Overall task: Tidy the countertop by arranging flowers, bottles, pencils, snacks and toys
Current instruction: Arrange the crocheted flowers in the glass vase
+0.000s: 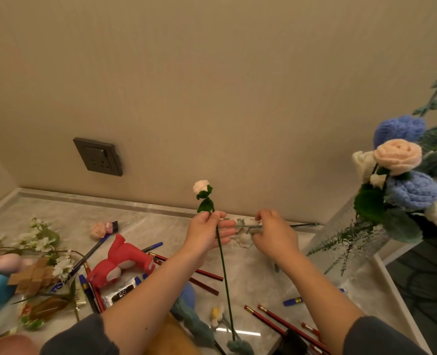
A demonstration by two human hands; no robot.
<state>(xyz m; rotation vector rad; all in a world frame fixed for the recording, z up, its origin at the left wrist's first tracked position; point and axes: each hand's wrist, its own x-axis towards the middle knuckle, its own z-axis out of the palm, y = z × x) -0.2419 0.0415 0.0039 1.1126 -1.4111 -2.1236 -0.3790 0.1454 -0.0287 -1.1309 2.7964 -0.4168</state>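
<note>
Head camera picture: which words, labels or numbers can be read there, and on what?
No text is legible.
Silver foil snack packet: dark label print, too blurred to read.
Blue pencil with gold band: markings too small to read.
Grey wall socket: no lettering seen.

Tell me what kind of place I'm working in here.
Probably a home, at a wall corner: a marble-look countertop with a raised back edge, a grey wall socket, and a glass vase of crocheted flowers.

Grey wall socket (98,157) at my ten o'clock on beige wall (238,85); marble tabletop (148,213) below me; dark floor (422,290) at four.
</note>
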